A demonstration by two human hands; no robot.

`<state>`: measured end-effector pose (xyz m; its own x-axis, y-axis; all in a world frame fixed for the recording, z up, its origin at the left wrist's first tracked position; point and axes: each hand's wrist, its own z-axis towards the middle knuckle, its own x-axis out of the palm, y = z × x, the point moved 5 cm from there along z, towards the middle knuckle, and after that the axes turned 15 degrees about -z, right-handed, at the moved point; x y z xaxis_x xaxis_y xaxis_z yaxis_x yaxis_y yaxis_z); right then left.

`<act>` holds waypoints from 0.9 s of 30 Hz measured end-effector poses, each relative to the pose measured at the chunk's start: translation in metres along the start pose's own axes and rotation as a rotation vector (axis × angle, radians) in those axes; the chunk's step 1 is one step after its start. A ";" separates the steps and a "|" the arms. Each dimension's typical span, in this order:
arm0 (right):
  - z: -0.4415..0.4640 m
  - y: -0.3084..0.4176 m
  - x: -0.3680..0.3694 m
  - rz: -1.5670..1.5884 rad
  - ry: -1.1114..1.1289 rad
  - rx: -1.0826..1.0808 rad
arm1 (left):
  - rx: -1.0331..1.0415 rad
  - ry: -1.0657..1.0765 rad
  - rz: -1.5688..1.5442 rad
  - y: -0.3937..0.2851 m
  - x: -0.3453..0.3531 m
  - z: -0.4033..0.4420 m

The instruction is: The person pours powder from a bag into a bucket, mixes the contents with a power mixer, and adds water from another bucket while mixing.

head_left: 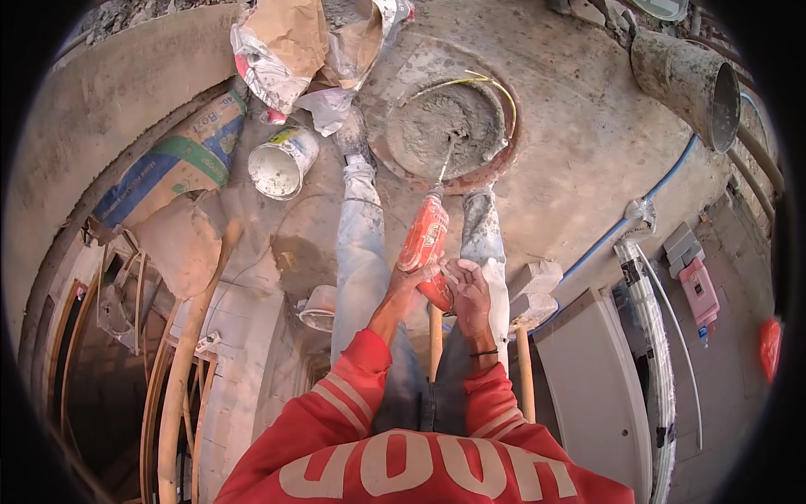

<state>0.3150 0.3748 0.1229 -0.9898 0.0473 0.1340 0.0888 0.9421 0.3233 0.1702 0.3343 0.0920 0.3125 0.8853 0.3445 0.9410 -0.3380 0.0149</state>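
A red power drill [423, 238] points away from me, its mixing rod [445, 164] running down into wet grey mortar [432, 126] in a round tub [506, 151]. My left hand [405, 284] is wrapped round the back of the drill. At the drill's handle is my right hand [470, 290], its fingers bent and close together; what they grip is hard to make out. A yellow strip [487, 79] lies along the tub's far rim.
A white bucket [281, 164] stands left of the tub, near torn paper bags [281, 50]. Further left lies a blue and green sack [180, 160]. A wooden pole [189, 361], a blue hose [672, 172] and a large pipe [684, 88] lie around.
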 end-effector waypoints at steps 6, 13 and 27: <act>0.093 0.006 -0.018 -0.344 -0.174 0.223 | 0.124 -0.159 0.300 -0.002 -0.009 -0.012; 0.185 -0.010 0.031 0.027 0.097 0.429 | 0.352 -0.189 0.981 -0.004 -0.001 -0.009; 0.181 -0.036 0.017 -0.040 0.020 0.442 | 0.214 -0.235 0.825 0.032 -0.025 -0.007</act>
<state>0.2750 0.4023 -0.0563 -0.9888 0.0060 0.1492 -0.0093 0.9947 -0.1020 0.1913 0.2991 0.0905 0.8991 0.4363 -0.0339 0.4007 -0.8519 -0.3372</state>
